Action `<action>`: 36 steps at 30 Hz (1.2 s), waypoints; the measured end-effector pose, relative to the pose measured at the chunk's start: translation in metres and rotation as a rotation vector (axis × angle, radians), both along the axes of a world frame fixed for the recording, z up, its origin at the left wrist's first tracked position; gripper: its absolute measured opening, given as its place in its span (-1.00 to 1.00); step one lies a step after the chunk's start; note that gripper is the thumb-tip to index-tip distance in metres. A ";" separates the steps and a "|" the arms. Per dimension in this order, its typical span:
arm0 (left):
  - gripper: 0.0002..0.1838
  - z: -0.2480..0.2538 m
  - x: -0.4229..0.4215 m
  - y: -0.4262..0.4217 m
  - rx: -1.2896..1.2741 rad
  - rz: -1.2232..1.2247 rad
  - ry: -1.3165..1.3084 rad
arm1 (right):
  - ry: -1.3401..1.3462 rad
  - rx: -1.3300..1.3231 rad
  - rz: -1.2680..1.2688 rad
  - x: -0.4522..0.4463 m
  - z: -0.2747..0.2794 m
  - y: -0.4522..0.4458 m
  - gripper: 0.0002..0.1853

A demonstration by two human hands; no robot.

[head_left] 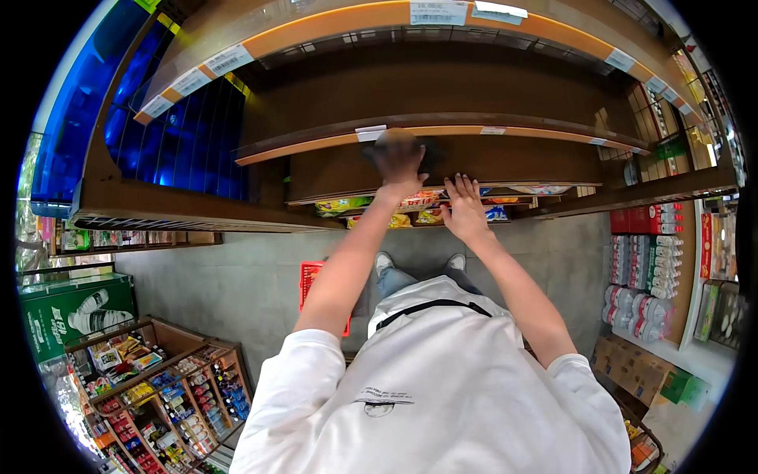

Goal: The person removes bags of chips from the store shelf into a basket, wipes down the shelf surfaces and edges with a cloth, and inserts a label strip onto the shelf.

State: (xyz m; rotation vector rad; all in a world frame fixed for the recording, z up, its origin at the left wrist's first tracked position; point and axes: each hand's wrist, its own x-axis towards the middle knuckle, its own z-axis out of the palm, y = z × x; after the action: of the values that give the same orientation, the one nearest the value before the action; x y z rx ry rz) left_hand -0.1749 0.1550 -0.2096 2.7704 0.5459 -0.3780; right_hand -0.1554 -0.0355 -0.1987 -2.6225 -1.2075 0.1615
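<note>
Left hand [400, 167] blurred, grip unclear, right hand [466, 208] fingers spread, brown shelf [521, 164] beneath both

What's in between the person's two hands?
In the head view, bare brown shelf board lies between the blurred left hand and the right hand, with bright packets below its front edge.
</note>
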 end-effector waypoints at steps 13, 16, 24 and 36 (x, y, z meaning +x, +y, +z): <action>-0.12 0.010 -0.075 0.129 -0.117 0.264 0.095 | 0.033 0.099 -0.001 0.001 -0.006 -0.003 -0.37; -0.14 0.004 -0.053 0.104 -0.105 0.216 0.133 | 0.021 0.060 -0.007 -0.001 -0.006 -0.002 -0.38; -0.17 -0.004 0.030 -0.026 -0.058 0.010 0.013 | -0.027 0.041 -0.020 -0.004 -0.008 -0.001 -0.40; -0.07 0.022 -0.068 0.114 -0.133 0.310 0.123 | 0.003 0.123 -0.002 -0.002 -0.010 -0.003 -0.43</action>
State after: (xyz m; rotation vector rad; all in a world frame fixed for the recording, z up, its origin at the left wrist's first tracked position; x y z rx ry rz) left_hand -0.2431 0.2690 -0.1880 2.4939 0.9294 -0.4939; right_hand -0.1569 -0.0388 -0.2086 -2.5172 -1.1746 0.0879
